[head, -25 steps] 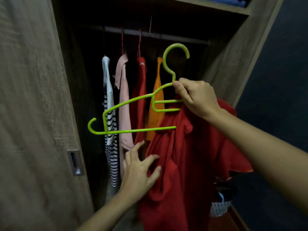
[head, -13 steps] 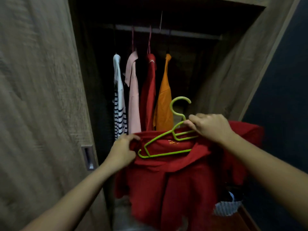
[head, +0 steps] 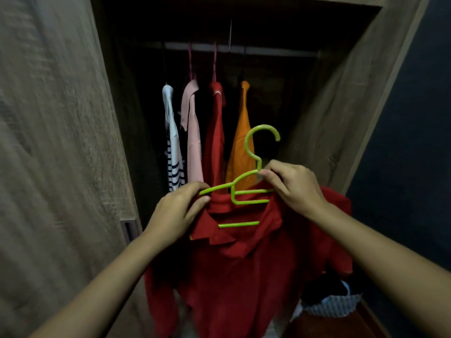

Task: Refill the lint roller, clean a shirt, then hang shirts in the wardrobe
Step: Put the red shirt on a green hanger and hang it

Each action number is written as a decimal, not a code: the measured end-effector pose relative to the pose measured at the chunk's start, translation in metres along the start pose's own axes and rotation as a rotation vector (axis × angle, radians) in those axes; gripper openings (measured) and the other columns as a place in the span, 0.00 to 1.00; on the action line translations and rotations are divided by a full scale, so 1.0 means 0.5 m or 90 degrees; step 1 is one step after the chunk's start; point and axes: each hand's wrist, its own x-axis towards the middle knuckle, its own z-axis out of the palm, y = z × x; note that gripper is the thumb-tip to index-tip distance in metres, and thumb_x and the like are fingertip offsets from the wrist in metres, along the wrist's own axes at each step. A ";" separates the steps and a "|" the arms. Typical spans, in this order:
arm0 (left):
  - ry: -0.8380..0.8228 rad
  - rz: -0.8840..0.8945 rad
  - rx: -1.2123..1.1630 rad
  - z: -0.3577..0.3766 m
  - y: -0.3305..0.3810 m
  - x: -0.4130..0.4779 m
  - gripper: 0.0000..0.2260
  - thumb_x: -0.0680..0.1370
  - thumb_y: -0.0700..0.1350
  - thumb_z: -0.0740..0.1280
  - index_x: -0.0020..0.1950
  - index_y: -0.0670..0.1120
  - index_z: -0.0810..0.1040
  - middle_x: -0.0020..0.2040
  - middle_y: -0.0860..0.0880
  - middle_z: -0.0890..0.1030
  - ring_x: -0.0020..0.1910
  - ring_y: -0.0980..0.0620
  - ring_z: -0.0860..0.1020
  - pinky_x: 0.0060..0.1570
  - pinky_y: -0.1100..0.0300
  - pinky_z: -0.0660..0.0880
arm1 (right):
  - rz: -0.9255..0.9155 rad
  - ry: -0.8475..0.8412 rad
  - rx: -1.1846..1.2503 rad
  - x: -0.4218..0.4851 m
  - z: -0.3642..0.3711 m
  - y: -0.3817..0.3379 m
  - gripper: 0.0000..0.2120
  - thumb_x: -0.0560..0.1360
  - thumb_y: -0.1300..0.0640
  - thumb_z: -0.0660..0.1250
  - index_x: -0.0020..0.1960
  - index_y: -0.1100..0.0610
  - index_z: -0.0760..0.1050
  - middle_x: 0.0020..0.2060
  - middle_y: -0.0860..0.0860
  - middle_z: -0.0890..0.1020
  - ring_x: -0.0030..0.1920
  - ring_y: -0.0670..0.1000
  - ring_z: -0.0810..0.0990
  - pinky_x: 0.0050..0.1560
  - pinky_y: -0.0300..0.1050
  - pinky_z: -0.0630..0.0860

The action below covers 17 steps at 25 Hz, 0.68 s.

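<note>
The green hanger (head: 246, 191) sat partly inside the collar of the red shirt (head: 239, 276), held before the wardrobe opening with its long axis running left to right and its hook upright, opening rightward. The left hand (head: 175, 213) closed its grip round the hanger's left arm and collar, while the right hand (head: 295, 189) pinched the hanger's neck. Just behind, an orange shirt (head: 240, 152), a hung red shirt (head: 214, 142), a pink shirt (head: 194, 142) and a striped shirt (head: 173, 152) hung from the rail (head: 268, 51).
</note>
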 end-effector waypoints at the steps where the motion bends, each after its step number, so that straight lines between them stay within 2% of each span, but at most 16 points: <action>1: -0.016 0.028 -0.031 -0.004 -0.001 0.007 0.17 0.75 0.59 0.57 0.57 0.53 0.75 0.51 0.55 0.80 0.51 0.55 0.79 0.49 0.59 0.73 | -0.008 -0.010 0.000 0.004 0.002 -0.002 0.21 0.75 0.36 0.50 0.44 0.50 0.73 0.33 0.43 0.77 0.39 0.47 0.79 0.35 0.43 0.70; 4: 0.046 0.029 -0.090 -0.030 -0.028 0.019 0.16 0.73 0.58 0.62 0.56 0.52 0.78 0.49 0.57 0.81 0.49 0.65 0.78 0.49 0.72 0.71 | 0.039 -0.058 -0.038 0.004 -0.006 0.044 0.25 0.72 0.32 0.46 0.49 0.48 0.72 0.37 0.45 0.80 0.43 0.53 0.81 0.38 0.46 0.70; 6: 0.108 -0.029 -0.110 -0.056 -0.049 0.022 0.13 0.70 0.60 0.64 0.53 0.59 0.76 0.47 0.60 0.81 0.46 0.68 0.77 0.46 0.74 0.70 | 0.098 -0.121 -0.050 -0.014 -0.022 0.099 0.28 0.69 0.27 0.44 0.48 0.45 0.72 0.37 0.47 0.80 0.44 0.54 0.80 0.41 0.49 0.72; 8: 0.109 -0.040 -0.087 -0.069 -0.049 0.021 0.11 0.70 0.60 0.64 0.50 0.60 0.75 0.48 0.63 0.79 0.44 0.68 0.77 0.44 0.73 0.70 | 0.124 -0.173 0.049 -0.034 -0.025 0.126 0.28 0.69 0.25 0.44 0.43 0.45 0.71 0.33 0.45 0.78 0.39 0.48 0.79 0.41 0.52 0.73; 10: 0.072 0.009 -0.037 -0.060 -0.036 0.020 0.14 0.72 0.60 0.62 0.52 0.55 0.76 0.45 0.60 0.81 0.44 0.65 0.78 0.45 0.66 0.73 | 0.109 -0.165 0.132 -0.044 -0.007 0.118 0.20 0.73 0.31 0.49 0.40 0.43 0.72 0.32 0.44 0.77 0.36 0.43 0.76 0.40 0.52 0.73; 12: 0.053 0.032 -0.017 -0.062 -0.019 0.026 0.13 0.73 0.58 0.64 0.54 0.53 0.75 0.46 0.60 0.81 0.44 0.63 0.78 0.45 0.64 0.73 | 0.101 -0.163 0.165 -0.037 0.002 0.100 0.13 0.76 0.38 0.52 0.39 0.39 0.71 0.32 0.39 0.77 0.35 0.40 0.75 0.40 0.44 0.70; 14: 0.064 0.027 -0.036 -0.079 -0.018 0.036 0.10 0.74 0.50 0.70 0.52 0.56 0.73 0.44 0.67 0.79 0.41 0.69 0.77 0.41 0.73 0.70 | 0.122 -0.160 0.199 -0.027 -0.013 0.099 0.15 0.77 0.43 0.53 0.38 0.46 0.73 0.31 0.44 0.76 0.34 0.40 0.73 0.39 0.42 0.68; 17: 0.119 -0.032 -0.093 -0.110 -0.025 0.047 0.16 0.72 0.43 0.73 0.47 0.62 0.71 0.45 0.73 0.76 0.42 0.74 0.75 0.41 0.80 0.67 | 0.190 -0.122 0.239 -0.022 -0.032 0.132 0.17 0.78 0.46 0.53 0.38 0.52 0.74 0.32 0.50 0.77 0.34 0.39 0.73 0.39 0.41 0.68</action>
